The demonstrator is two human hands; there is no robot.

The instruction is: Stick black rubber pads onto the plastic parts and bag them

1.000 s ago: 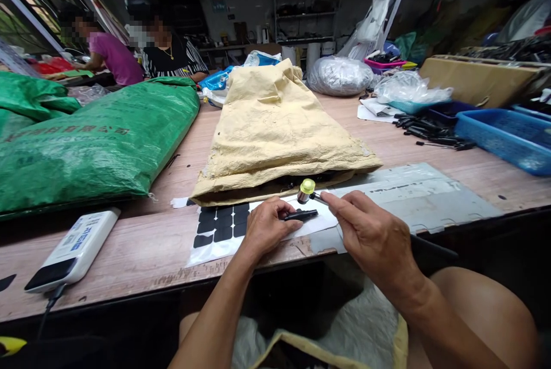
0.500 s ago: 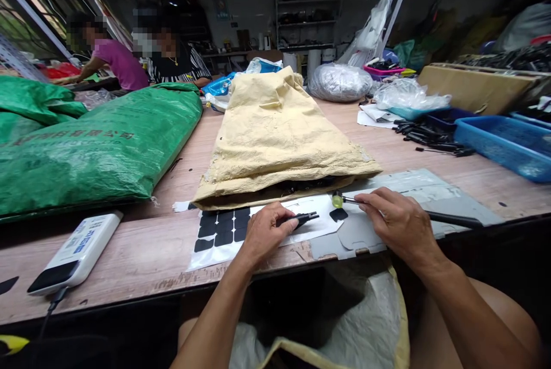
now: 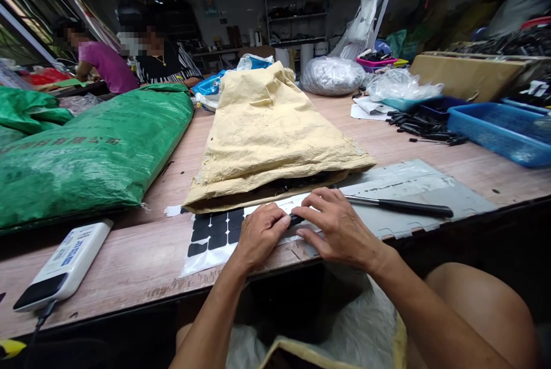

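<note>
My left hand (image 3: 263, 232) is closed on a small black plastic part (image 3: 296, 220), pinching it between thumb and fingers. Close against its right end is my right hand (image 3: 333, 222), the index finger over the part and the thumb slightly apart below. My right fingers cover much of the part's tip. A metal-shafted tool with a black handle (image 3: 415, 208) lies beyond my right hand on a grey board (image 3: 456, 197); its head is hidden behind my fingers. Beneath my hands is a white sheet with black stickers (image 3: 218, 230).
A cream sack (image 3: 275, 128) lies with its open mouth toward me, dark pieces inside. On the left are a green sack (image 3: 94, 145) and a white power bank (image 3: 64, 265). Blue trays (image 3: 499, 128) and black parts (image 3: 424, 128) stand right. An open sack (image 3: 361, 323) hangs below the table edge.
My right hand has let go of the tool, which now lies on the grey board, and has moved left to the black plastic part. The view has shifted slightly.
</note>
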